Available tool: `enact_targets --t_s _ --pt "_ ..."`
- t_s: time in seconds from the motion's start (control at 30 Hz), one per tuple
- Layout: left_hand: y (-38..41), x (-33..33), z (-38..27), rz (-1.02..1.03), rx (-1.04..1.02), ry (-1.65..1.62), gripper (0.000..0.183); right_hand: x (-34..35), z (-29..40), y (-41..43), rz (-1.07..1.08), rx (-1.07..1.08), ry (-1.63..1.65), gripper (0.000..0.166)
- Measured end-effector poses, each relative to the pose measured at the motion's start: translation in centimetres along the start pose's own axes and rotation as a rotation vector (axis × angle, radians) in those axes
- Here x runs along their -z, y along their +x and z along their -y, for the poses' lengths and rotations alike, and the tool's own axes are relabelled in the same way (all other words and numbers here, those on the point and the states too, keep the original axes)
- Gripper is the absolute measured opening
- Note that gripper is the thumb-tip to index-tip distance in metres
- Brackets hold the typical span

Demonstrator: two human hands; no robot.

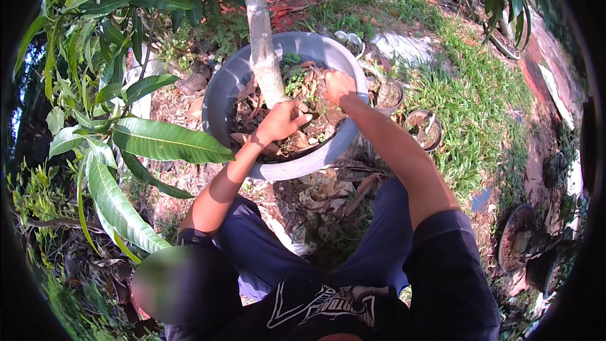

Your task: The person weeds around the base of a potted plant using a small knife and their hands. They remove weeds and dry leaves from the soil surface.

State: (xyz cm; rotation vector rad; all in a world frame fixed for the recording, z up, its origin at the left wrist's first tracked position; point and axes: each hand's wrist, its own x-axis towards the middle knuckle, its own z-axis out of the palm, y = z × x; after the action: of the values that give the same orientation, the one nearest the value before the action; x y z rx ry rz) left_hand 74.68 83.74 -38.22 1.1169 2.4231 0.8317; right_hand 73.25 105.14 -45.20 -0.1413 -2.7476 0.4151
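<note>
A large grey plastic pot (297, 166) stands before me, with a small tree trunk (262, 33) rising from its soil. Dry leaves (246, 104) and small green weeds (297, 78) cover the soil. My left hand (283, 119) is low over the soil at the base of the trunk, its fingers bent and the thumb stretched to the right. Near the right inner wall, my right hand (339, 86) is curled at the edge of the weeds. Its fingertips are hidden, so whether it grips anything does not show.
Long green leaves (173, 141) of a branch hang at the left, reaching near my left forearm. Two small pots, one with dry matter (389, 95) and one dark-rimmed (423, 130), stand right of the big pot. Grass (478, 90) spreads beyond them. A round container (516, 237) lies far right.
</note>
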Motion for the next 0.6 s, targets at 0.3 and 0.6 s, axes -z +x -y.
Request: enact_targets --t_s 0.3,0.6 --pt "8.7 -5.4 4.5 -0.013 0.298 0.535 0.020 0.4 0.0 0.7 0.163 0.025 -0.001 0.042" --pt "10.4 -5.0 7.0 -0.312 0.276 0.354 0.021 0.9 0.2 0.4 0.175 0.028 0.067 0.041"
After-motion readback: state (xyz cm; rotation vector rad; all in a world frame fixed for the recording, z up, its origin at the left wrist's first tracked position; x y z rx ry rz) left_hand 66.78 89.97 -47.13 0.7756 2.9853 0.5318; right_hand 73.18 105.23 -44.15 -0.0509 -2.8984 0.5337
